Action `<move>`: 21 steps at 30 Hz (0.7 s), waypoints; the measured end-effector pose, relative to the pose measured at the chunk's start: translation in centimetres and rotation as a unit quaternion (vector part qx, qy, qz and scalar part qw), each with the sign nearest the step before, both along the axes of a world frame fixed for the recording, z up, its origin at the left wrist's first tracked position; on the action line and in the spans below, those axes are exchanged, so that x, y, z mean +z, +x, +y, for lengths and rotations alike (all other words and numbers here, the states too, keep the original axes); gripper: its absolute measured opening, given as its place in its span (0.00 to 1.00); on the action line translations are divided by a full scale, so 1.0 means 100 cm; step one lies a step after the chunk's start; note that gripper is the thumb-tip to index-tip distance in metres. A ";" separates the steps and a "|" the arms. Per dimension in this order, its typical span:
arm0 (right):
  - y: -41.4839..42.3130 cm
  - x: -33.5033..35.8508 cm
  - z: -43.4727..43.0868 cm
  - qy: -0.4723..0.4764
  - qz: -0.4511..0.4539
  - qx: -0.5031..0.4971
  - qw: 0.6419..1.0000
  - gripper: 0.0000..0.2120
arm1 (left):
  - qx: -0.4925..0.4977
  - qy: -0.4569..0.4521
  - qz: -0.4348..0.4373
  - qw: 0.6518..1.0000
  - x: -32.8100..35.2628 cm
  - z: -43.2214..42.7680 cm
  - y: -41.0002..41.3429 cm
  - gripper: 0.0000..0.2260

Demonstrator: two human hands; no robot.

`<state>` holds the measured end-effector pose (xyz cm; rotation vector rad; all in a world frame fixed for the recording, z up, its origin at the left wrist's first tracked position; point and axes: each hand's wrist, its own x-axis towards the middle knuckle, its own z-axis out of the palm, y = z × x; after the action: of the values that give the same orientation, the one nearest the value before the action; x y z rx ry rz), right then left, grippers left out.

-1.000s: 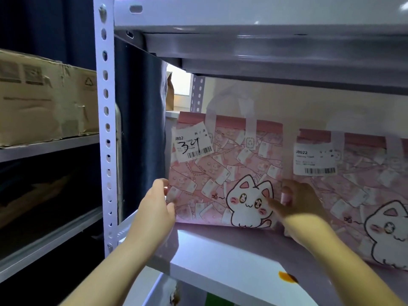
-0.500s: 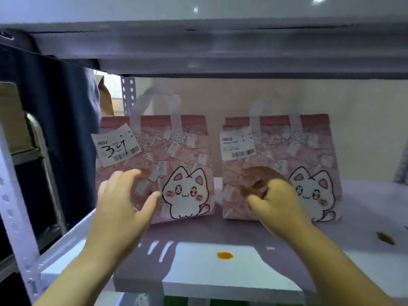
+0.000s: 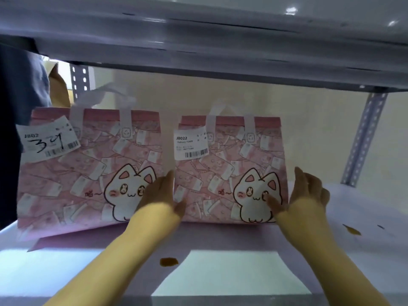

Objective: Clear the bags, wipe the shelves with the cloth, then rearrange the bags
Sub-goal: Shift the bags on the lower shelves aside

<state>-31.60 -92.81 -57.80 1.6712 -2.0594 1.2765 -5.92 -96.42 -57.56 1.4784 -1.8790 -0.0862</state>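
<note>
- Since half a second ago the left hand (image 3: 161, 195) has left the front of the left bag (image 3: 77, 173) for the gap between the bags. The right hand (image 3: 306, 195) has gone from the front of the right bag (image 3: 220, 168) to its right edge.
- The shelf (image 3: 66, 272) is a smooth, pale, glossy board with both bags upright at its back. Its near edge is cut off at the bottom of the view. The upper shelf (image 3: 198, 40), grey metal, fills the top.
- A perforated metal post (image 3: 362, 140) stands at the back right. Dark fabric (image 3: 13, 107) hangs at the far left.
- The bags are flat-fronted and pink, printed with small cards and a white cartoon cat. Their white strap handles blur into the wall.
- The left hand grips the right bag's left edge, thumb on the front. Its fingers reach into the gap and hide part of the left bag's cat.
- The right hand grips the right edge, thumb on the cat. Its fingertips are hidden behind the bag.
- The left label (image 3: 48, 140) reads "J802" with a handwritten "34" and a barcode. The right label (image 3: 191, 143) reads "J8022" above a barcode, and the smaller print is too blurred to read.
- An orange-brown stain (image 3: 169, 261) lies on the shelf between the forearms, another stain (image 3: 352, 230) to the right.
</note>
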 end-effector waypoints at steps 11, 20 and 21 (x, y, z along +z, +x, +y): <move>-0.012 -0.011 -0.009 0.011 -0.053 0.055 0.997 0.27 | 0.010 -0.001 0.006 1.000 -0.005 -0.006 -0.011 0.21; -0.009 -0.006 -0.004 0.013 -0.060 0.061 0.996 0.26 | -0.001 -0.010 0.017 1.000 -0.008 -0.001 -0.007 0.25; -0.009 -0.005 -0.003 0.018 -0.050 0.059 0.997 0.25 | -0.003 -0.010 0.021 1.000 -0.008 0.000 -0.007 0.26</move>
<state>-32.49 -93.06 -58.30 1.8053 -2.0780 1.3944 -6.58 -96.37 -58.39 1.4472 -1.8451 -0.0988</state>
